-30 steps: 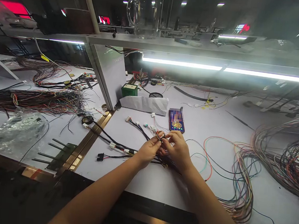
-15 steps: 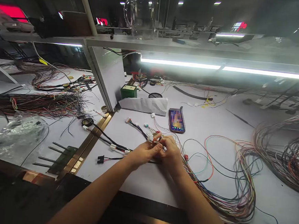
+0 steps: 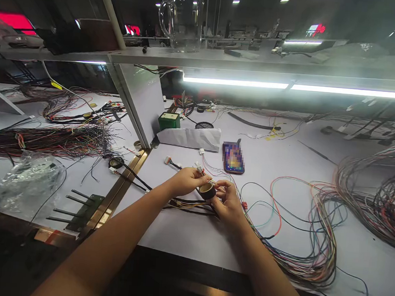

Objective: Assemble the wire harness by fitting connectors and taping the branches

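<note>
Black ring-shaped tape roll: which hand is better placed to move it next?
Right hand, likely: its thumb and fingers are at the tape roll, while the left hand is by small white plastic connectors.

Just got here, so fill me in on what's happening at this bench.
A person is working on wiring with two bare hands. The left hand pinches a cluster of thin wires with small white plastic connectors. The right hand has its fingertips at the right edge of a round roll of black tape; how firmly it grips is unclear. Black-sleeved cables lie under the hands, and a dark rectangular phone with a lit screen lies beyond them.
</note>
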Available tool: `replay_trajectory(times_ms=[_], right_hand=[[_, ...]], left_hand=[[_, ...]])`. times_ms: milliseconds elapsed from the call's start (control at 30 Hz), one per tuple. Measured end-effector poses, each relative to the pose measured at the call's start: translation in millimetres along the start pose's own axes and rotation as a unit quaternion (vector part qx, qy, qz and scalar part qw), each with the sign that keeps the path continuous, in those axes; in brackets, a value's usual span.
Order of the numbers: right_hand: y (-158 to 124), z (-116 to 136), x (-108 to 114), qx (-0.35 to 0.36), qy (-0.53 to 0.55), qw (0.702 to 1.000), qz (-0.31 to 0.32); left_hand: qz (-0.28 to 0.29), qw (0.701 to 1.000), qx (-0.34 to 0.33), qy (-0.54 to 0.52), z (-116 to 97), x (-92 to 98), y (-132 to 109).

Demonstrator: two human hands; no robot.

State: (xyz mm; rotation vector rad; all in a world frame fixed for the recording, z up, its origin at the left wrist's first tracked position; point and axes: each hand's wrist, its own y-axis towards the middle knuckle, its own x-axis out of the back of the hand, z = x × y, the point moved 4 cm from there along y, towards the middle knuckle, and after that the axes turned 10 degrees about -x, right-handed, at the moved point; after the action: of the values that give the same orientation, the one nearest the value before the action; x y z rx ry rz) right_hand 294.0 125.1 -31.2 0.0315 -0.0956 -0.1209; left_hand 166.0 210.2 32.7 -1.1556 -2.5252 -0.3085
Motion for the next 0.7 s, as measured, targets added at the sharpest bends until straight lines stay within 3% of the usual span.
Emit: replay_trajectory(times_ms=[200,267,400,467,533,633,700], right_hand=[[-5.5,12.8,-1.9,0.106,-0.054,0.992,-0.049],[-4.2,14.7,-0.5,0.062,0.007,0.997,-0.048],[6.0,5.3,1.5,-0.127,0.156,0.979,-0.034],[14.9,-0.7,-2.7,-0.199,0.161,0.967,0.007],[23.8,-3.3,-8.2,-0.229,0.147,0.961,0.059],[28.6,0.9,-11.9,-0.199,0.128,0.965,0.114],[22.6,5.5,-7.7,-0.143,0.127,0.976,0.107]], left_hand=[[-0.045,0.992,0.051,-0.108,2.5,-12.7,-6.6],[-0.065,0.989,0.043,-0.128,3.2,-15.3,-10.0],[-0.083,0.981,0.024,-0.172,3.3,-16.1,-15.3],[-0.040,0.994,-0.021,-0.098,-4.7,-15.0,-13.2],[0.002,0.993,-0.105,0.045,-19.2,-12.0,-8.0],[0.060,0.955,-0.212,0.198,-39.1,-10.1,0.9],[0.094,0.937,-0.225,0.248,-43.8,-10.5,5.9]])
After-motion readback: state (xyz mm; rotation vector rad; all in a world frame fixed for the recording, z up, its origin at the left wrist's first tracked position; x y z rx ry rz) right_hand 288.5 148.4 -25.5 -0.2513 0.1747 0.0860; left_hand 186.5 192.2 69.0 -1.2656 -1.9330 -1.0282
